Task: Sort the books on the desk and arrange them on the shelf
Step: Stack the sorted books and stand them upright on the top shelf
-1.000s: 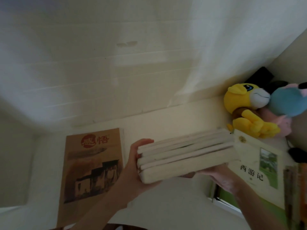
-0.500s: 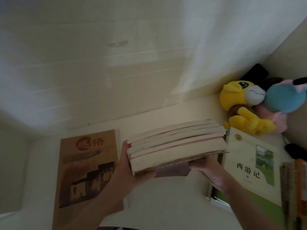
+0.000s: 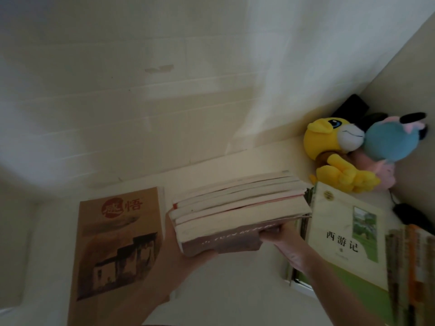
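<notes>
Now grips the stack of books (image 3: 240,208) at the middle of the shelf (image 3: 235,295), left hand (image 3: 181,257) curled under its left end, right hand (image 3: 289,245) clamped on its right end, between a brown book (image 3: 117,243) and a green-white book (image 3: 341,231).

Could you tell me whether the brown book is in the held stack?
No, the brown book sits apart, left of the stack.

Stack of books (image 3: 240,208): roughly five, pale page edges facing the camera, mauve cover lowest, tilted, gripped at its ends by left hand (image 3: 179,255) and right hand (image 3: 289,245). Brown book (image 3: 117,243) just left, cover showing. White-and-green book (image 3: 341,231) just right
</notes>
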`<action>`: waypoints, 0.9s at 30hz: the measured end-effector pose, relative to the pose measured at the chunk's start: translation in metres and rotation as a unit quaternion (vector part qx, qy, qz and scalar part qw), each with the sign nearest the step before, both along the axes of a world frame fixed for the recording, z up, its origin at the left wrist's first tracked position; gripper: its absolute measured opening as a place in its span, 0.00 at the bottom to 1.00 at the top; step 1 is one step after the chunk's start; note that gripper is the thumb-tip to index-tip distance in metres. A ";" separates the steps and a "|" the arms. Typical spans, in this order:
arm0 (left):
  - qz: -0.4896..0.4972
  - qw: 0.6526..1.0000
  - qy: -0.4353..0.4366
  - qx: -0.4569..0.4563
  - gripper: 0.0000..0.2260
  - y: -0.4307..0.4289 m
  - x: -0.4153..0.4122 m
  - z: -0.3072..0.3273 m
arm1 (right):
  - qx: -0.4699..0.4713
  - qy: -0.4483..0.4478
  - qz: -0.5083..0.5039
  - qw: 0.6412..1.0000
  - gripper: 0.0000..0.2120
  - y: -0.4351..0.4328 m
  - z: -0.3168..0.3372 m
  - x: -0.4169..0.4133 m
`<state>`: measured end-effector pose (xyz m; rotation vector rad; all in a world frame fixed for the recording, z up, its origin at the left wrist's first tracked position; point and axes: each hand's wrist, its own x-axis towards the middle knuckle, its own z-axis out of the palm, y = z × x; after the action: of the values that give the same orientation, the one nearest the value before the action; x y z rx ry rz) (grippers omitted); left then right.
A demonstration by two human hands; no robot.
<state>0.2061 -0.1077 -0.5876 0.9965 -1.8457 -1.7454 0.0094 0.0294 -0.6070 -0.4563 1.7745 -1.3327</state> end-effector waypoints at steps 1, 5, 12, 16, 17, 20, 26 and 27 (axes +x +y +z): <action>0.001 1.000 0.001 -0.012 0.50 0.001 -0.002 0.001 | -0.003 0.003 0.002 1.000 0.13 -0.001 0.000 0.002; 0.039 0.999 0.001 -0.020 0.36 -0.002 -0.007 -0.006 | -0.023 -0.008 -0.012 1.000 0.14 -0.004 0.000 0.003; 0.023 0.999 -0.041 -0.001 0.32 -0.011 -0.009 -0.008 | -0.003 -0.001 0.046 0.999 0.15 0.007 0.000 -0.008; -0.023 0.996 -0.083 0.022 0.42 -0.021 0.000 -0.007 | 0.016 0.050 0.071 0.996 0.16 0.012 0.006 -0.015; -0.035 0.994 -0.104 0.019 0.45 -0.022 0.001 -0.005 | 0.014 0.064 0.061 0.996 0.17 0.011 0.006 -0.015; -0.046 0.991 -0.113 -0.054 0.42 -0.024 -0.001 0.005 | 0.013 0.087 0.033 0.996 0.20 0.007 0.006 -0.013; -0.010 0.993 -0.085 -0.087 0.40 -0.033 -0.003 0.022 | -0.022 0.097 0.050 0.994 0.27 0.000 0.026 -0.020; -0.004 0.991 -0.087 -0.099 0.40 -0.035 -0.003 0.027 | -0.028 0.102 0.055 0.993 0.28 -0.001 0.032 -0.021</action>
<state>0.2035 -0.1430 -0.5609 1.0927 -2.0855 -1.4845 -0.0121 0.0281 -0.5748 -0.7341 1.8501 -1.2986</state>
